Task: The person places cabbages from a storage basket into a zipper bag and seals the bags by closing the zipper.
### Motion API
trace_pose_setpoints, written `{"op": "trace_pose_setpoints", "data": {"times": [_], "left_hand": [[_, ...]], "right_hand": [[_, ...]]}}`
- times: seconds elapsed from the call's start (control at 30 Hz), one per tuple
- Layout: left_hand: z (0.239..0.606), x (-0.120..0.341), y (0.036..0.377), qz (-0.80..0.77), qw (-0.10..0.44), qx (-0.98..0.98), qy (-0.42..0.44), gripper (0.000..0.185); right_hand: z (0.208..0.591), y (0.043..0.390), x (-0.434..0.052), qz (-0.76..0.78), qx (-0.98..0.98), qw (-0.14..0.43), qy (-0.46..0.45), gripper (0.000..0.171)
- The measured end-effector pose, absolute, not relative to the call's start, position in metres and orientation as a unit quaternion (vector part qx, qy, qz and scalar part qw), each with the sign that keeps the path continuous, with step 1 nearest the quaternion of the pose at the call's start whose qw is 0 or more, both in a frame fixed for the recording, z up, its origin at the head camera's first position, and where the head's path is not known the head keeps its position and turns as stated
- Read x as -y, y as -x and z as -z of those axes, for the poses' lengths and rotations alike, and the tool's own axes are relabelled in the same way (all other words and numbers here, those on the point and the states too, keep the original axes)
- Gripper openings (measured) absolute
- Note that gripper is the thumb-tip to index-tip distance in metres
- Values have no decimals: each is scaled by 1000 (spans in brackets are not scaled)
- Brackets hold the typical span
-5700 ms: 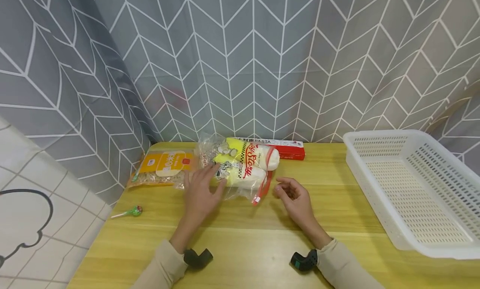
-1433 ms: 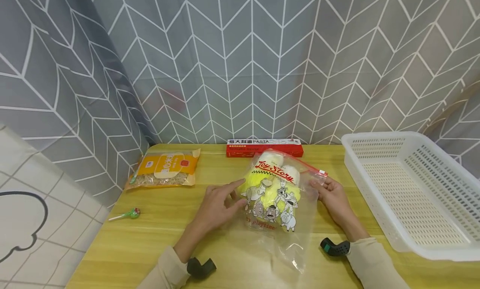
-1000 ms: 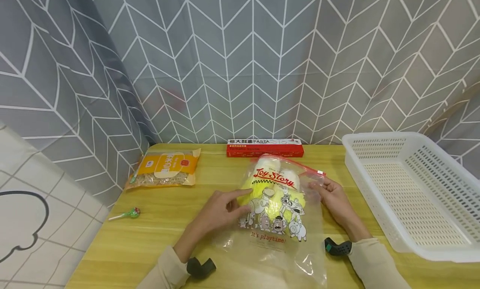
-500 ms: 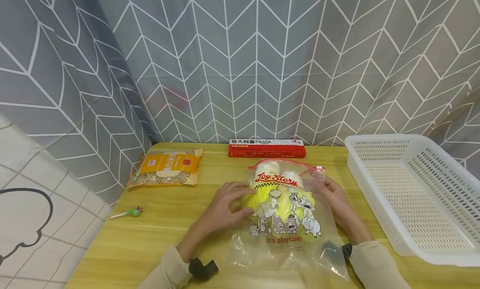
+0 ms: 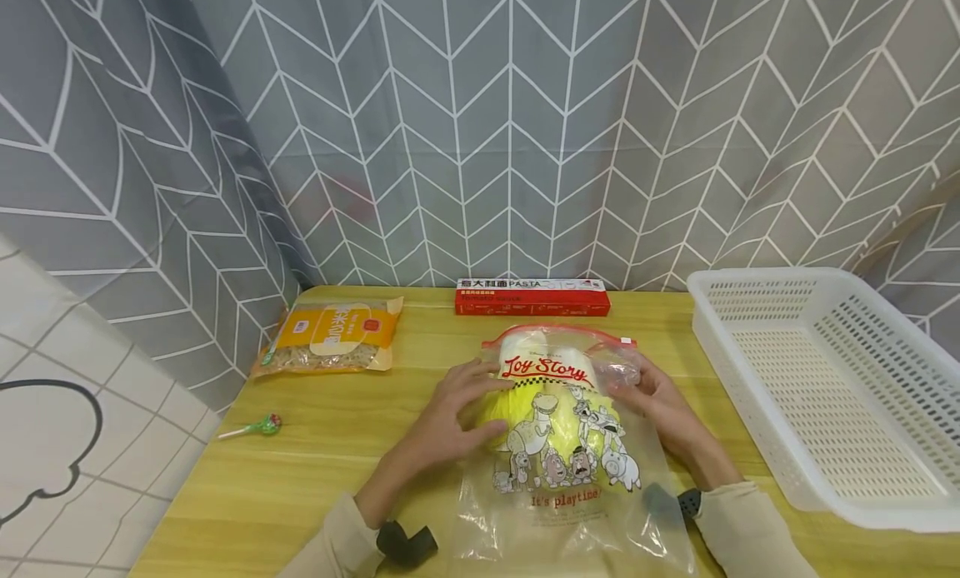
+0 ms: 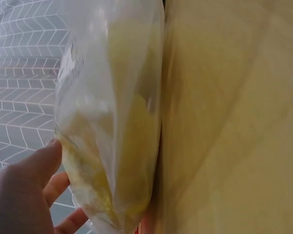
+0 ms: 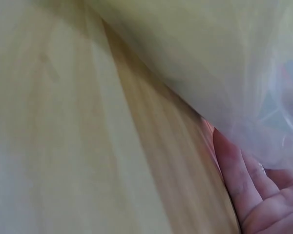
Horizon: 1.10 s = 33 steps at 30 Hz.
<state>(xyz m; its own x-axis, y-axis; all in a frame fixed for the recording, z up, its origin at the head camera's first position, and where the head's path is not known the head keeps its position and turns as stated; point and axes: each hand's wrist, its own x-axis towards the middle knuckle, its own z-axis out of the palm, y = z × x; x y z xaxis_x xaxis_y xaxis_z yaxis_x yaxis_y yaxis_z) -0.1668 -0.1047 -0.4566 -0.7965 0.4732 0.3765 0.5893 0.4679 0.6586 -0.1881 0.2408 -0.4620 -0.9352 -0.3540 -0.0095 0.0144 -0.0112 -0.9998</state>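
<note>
A clear zip bag (image 5: 551, 499) with a red zip strip and "Toy Story" print lies on the table in front of me. Two rounded yellow-and-white bundles show through its plastic; what they are cannot be told. My left hand (image 5: 455, 416) is at the bag's left side with its fingers spread and fingertips touching it, as the left wrist view also shows. With my right hand (image 5: 667, 407) I hold the bag's upper right edge, the thumb over crinkled plastic and the fingers partly covered by it in the right wrist view.
A red and white pasta box (image 5: 532, 298) lies along the back edge. To the left are an orange food packet (image 5: 330, 336) and a green-wrapped lollipop (image 5: 258, 426). A white plastic basket (image 5: 813, 486) stands on the right, before a grey patterned curtain (image 5: 480, 128).
The bag, earlier on its side by the orange packet, has been brought forward and turned with its zip strip away from me. Lately it has straightened, and my right hand has shifted slightly left.
</note>
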Motion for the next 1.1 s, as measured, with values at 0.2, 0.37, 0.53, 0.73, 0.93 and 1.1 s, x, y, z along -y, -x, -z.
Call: {"op": "trace_pose_setpoints", "data": {"times": [0.2, 0.37, 0.53, 0.73, 0.93, 1.1], "left_hand": [[457, 106, 167, 450, 111, 836, 293, 35], [457, 107, 169, 499, 124, 827, 227, 27], [462, 110, 174, 535, 134, 821, 147, 23], [469, 116, 180, 547, 164, 818, 66, 19], [471, 120, 182, 492, 168, 854, 25, 21], [472, 119, 182, 478, 153, 865, 22, 22]], "right_hand": [[464, 187, -241, 711, -661, 183, 152, 63], [466, 187, -241, 711, -659, 188, 161, 61], [466, 188, -240, 702, -672, 172, 162, 60], [465, 188, -241, 681, -695, 165, 163, 56], [464, 187, -237, 658, -712, 163, 181, 63], [464, 185, -235, 654, -717, 157, 186, 65]]}}
